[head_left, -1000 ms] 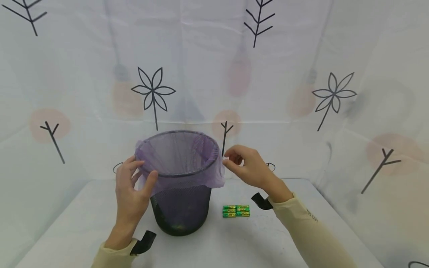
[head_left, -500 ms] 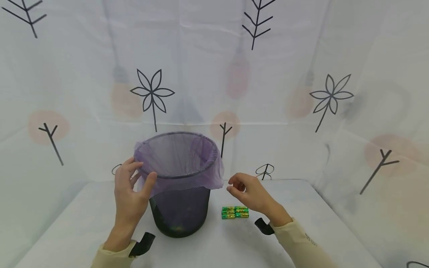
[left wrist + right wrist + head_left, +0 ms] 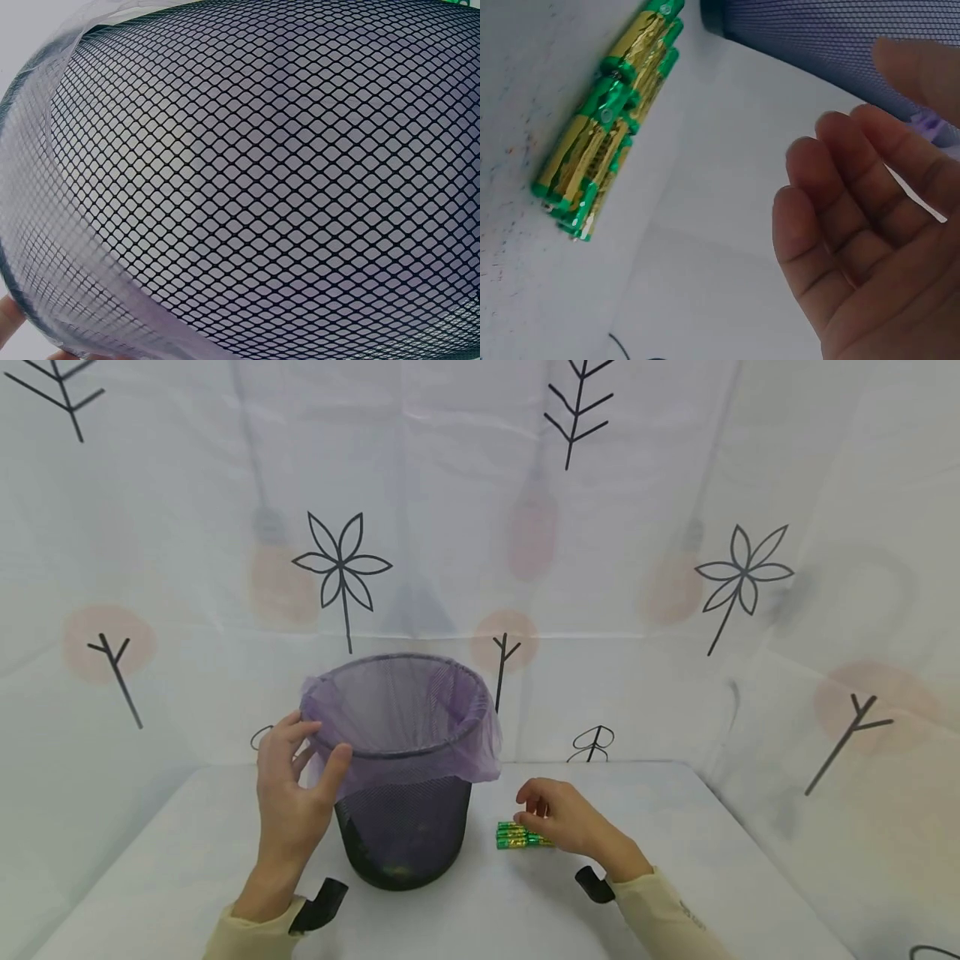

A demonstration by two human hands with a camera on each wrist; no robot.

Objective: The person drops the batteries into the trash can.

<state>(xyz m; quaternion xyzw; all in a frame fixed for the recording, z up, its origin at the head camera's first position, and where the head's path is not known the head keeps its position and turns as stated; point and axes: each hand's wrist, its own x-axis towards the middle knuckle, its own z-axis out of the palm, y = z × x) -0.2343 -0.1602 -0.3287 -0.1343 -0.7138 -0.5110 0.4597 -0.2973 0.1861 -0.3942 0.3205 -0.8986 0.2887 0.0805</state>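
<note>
One black wire-mesh waste bin [image 3: 402, 827] stands at centre frame in the head view, on a white table [image 3: 180, 843]. One translucent purple bin liner [image 3: 420, 752] is fitted inside it, its edge folded down over the rim on all visible sides. The left wrist view is filled by the bin's mesh wall [image 3: 270, 187], with the folded liner [image 3: 45, 247] running down the left edge of that frame.

One cluster of green-and-gold batteries [image 3: 512, 837] lies on the table just right of the bin's base, at lower centre of the head view. The right wrist view shows them at upper left, lying side by side in two end-to-end rows [image 3: 607, 127]; at least six cells are distinguishable, exact count not determinable.

Left hand [image 3: 294, 793]: raised at the left side of the bin, fingers fairly straight and spread, thumb against the folded-down liner, fingertips near the rim. It grasps nothing.

Right hand [image 3: 558, 817]: low over the table, directly above the right end of the battery cluster. Fingers loosely curved downward; the right wrist view shows its palm [image 3: 877, 247] relaxed and holding nothing, apart from the batteries. Contact with the batteries cannot be confirmed from the head view.

Each wrist carries one black strap, over a cream sleeve [image 3: 667, 918]. One patterned white backdrop [image 3: 600, 568] encloses the table.
</note>
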